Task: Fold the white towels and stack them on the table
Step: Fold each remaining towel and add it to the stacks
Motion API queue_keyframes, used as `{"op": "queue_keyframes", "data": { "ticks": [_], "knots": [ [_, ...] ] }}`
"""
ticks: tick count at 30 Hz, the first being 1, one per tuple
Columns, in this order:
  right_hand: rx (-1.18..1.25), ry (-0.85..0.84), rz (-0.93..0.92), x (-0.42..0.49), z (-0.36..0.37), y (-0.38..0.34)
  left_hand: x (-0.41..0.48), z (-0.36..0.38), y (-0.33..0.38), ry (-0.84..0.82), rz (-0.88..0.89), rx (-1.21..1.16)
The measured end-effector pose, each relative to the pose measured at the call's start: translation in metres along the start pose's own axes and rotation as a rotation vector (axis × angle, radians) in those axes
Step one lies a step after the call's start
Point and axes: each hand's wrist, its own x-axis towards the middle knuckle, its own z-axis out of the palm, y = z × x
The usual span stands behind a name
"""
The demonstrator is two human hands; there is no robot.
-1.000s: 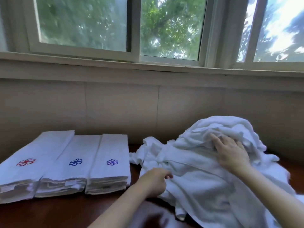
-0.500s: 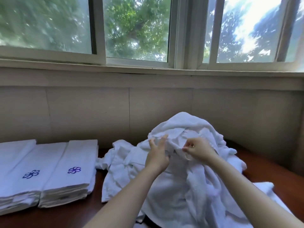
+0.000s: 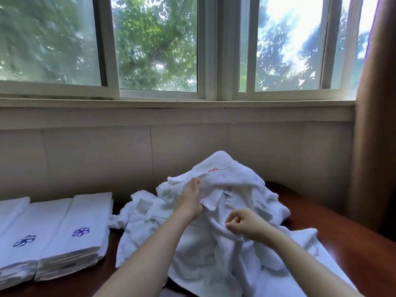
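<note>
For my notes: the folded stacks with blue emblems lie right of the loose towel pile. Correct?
No. In the head view the folded stacks with blue emblems lie left of the loose towel pile, not right.

Loose towel heap [image 3: 216, 249]: white terry cloth, matt, nubby; folded towel stacks [image 3: 70, 239]: smooth matt cloth, blue embroidered emblems; table [image 3: 342, 221]: glossy reddish-brown wood; curtain [image 3: 375, 125]: brown matt cloth

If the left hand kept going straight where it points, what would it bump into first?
The left hand pinches a towel edge; going on, it would probably press into the towel pile right behind, though depth is unclear.
</note>
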Motion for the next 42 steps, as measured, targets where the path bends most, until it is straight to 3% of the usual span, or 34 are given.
{"op": "queue_keyframes", "data": {
  "ticks": [5, 8, 10, 12, 16, 19, 24, 27, 29, 32, 34, 35, 37, 39, 42],
  "knots": [
    [0.065, -0.005, 0.015, -0.009, 0.012, 0.014, -0.009, -0.027, -0.002, -0.214, -0.043, 0.004],
    [0.128, 0.254, -0.065, -0.013, 0.021, 0.007, -0.035, -0.053, -0.007, -0.231, 0.019, 0.123],
    [-0.039, 0.44, -0.006, -0.013, 0.023, -0.003, -0.062, -0.075, -0.015, -0.178, 0.071, 0.141],
    [-0.292, 0.508, 0.116, -0.012, 0.02, -0.014, -0.091, -0.104, -0.027, -0.184, 0.098, 0.185],
    [-0.601, 0.334, 0.218, -0.011, 0.008, -0.029, -0.139, -0.165, -0.063, -0.3, 0.031, 0.427],
    [-0.668, 0.232, 0.079, -0.017, 0.016, -0.049, -0.171, -0.202, -0.102, -0.439, -0.127, 0.688],
    [-0.497, -0.22, -0.247, -0.05, 0.073, -0.098, -0.221, -0.218, -0.162, -0.774, -0.47, 1.007],
    [-0.26, -0.387, -0.307, -0.078, 0.133, -0.126, -0.255, -0.207, -0.187, -0.895, -0.756, 0.966],
    [-0.127, -0.414, -0.32, -0.093, 0.173, -0.144, -0.27, -0.195, -0.193, -0.794, -0.591, 0.829],
    [0.134, -0.404, -0.243, -0.116, 0.213, -0.172, -0.289, -0.161, -0.178, -0.61, -0.201, 0.286],
    [0.288, -0.496, -0.201, -0.127, 0.225, -0.183, -0.303, -0.141, -0.173, -0.462, -0.036, 0.24],
    [0.255, -0.572, -0.228, -0.132, 0.228, -0.185, -0.311, -0.138, -0.176, -0.402, -0.017, 0.286],
    [-0.053, -0.654, -0.366, -0.14, 0.235, -0.181, -0.322, -0.141, -0.194, -0.337, -0.012, 0.403],
    [-0.364, -0.557, -0.509, -0.146, 0.246, -0.17, -0.328, -0.153, -0.213, -0.24, -0.092, 0.508],
    [-0.419, -0.385, -0.5, -0.149, 0.258, -0.163, -0.337, -0.162, -0.232, -0.106, -0.255, 0.436]
  ]
}}
